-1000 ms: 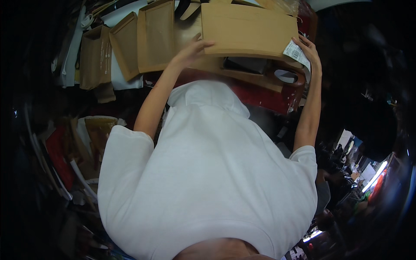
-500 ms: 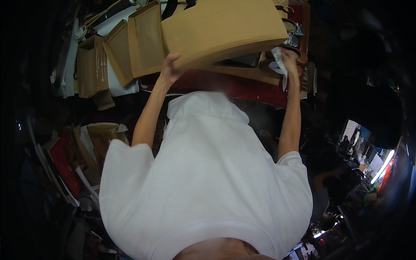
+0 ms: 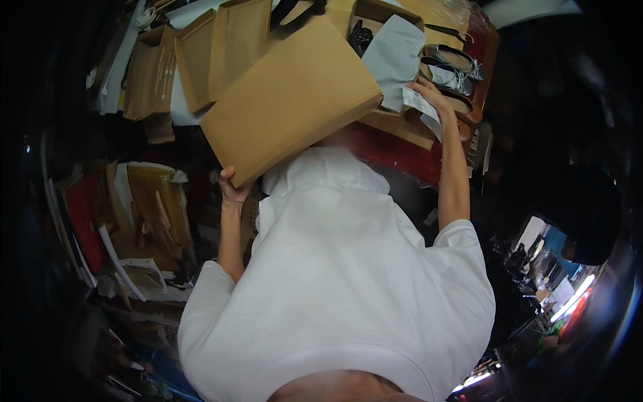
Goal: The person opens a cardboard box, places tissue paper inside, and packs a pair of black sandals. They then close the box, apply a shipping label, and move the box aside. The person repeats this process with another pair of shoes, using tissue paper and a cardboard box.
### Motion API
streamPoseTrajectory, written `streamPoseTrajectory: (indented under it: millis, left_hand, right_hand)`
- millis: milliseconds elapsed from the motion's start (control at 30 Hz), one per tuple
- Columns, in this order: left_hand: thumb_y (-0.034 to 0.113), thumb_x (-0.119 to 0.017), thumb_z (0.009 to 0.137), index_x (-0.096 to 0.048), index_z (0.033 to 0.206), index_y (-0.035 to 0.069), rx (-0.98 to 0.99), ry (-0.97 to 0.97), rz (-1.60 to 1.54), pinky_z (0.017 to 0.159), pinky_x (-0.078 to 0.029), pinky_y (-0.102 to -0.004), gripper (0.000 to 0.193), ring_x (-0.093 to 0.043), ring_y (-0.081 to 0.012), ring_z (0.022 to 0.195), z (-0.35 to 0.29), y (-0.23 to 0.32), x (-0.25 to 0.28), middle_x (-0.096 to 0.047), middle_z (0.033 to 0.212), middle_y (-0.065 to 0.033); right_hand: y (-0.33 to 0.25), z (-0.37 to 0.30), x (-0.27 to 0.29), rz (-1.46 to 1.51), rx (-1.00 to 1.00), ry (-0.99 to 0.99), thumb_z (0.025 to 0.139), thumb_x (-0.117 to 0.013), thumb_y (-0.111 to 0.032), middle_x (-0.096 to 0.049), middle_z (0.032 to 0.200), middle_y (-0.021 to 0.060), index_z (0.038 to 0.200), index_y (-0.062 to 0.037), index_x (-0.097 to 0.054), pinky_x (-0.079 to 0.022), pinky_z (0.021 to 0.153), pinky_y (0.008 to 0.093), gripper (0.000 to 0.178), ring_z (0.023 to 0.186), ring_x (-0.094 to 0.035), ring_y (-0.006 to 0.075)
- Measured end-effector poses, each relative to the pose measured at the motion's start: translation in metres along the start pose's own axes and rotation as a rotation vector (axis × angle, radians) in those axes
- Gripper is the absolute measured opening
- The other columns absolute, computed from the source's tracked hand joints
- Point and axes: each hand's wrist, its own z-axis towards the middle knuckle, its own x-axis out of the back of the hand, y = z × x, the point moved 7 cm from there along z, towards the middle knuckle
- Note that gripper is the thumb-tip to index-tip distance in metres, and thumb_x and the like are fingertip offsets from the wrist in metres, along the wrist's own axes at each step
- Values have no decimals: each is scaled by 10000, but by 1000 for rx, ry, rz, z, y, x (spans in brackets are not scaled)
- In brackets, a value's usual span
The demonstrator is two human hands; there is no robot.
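A brown cardboard box point(image 3: 295, 100), perhaps a lid, hangs tilted in front of my chest. My left hand point(image 3: 234, 187) is closed on its near left corner, thumb on the side wall. To the right, my right hand point(image 3: 434, 97) pinches a white printed paper slip point(image 3: 422, 107). That hand is beside an open shoebox point(image 3: 378, 10) holding pale tissue paper point(image 3: 395, 57) and a dark item point(image 3: 362, 37) that I cannot make out fully. Silver and black flat shoes point(image 3: 452, 67) lie just beyond the right hand.
Open cardboard trays point(image 3: 242, 40) and a brown paper bag point(image 3: 149, 74) stand at the far left. A red surface point(image 3: 395, 151) shows along the table's near side. Flattened card and boards point(image 3: 157, 208) are stacked at my left. A black strap point(image 3: 298, 12) lies at the back.
The cardboard box has swung left and toward me, uncovering the open shoebox and tissue paper. My left hand has come lower and nearer. The right hand keeps the paper slip.
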Motion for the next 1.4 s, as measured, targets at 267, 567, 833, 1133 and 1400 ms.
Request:
streamPoseTrajectory:
  millis: [267,567,833,1133,1400]
  left_hand:
    - [391,-731,660,-423,1319,82,-62,90,-81,1020,-375,-511,791,-455,-311,1189,-34,-35,34,-489,1281,-123]
    - [320,-758,651,-445,1291,62,-133,214,-158,974,-413,-484,758,-483,-303,1137,-51,-45,51,-504,1232,-116]
    - [214,-723,695,-485,1210,-3,-122,411,58,942,-444,-413,607,-525,-251,1051,-31,-37,84,-526,1139,-108]
    - [200,-742,719,-504,1196,35,-158,246,-108,968,-421,-417,558,-508,-242,1095,36,-60,24,-528,1165,-83]
    - [327,-729,797,-467,1285,20,379,273,689,856,-486,-353,633,-557,-228,1083,58,-106,1,-540,1223,-120]
  right_hand:
    - [15,33,4,-522,71,121,874,-456,-281,-602,1073,159,1114,81,-547,-402,893,328,443,977,-544,258]
    - [-22,5,37,-460,239,330,879,-460,-156,-619,1037,133,1205,44,-528,-430,841,307,388,913,-560,201]
    - [-26,0,32,-347,295,162,889,-460,-125,-607,983,56,1201,26,-537,-428,797,260,355,869,-531,121]
    - [-14,-19,38,-136,261,29,881,-483,-75,-586,1103,48,1297,9,-470,-417,846,239,425,951,-530,117]
    - [46,-4,13,-284,220,134,889,-493,-107,-585,1175,103,1318,37,-439,-409,918,269,456,1039,-546,177]
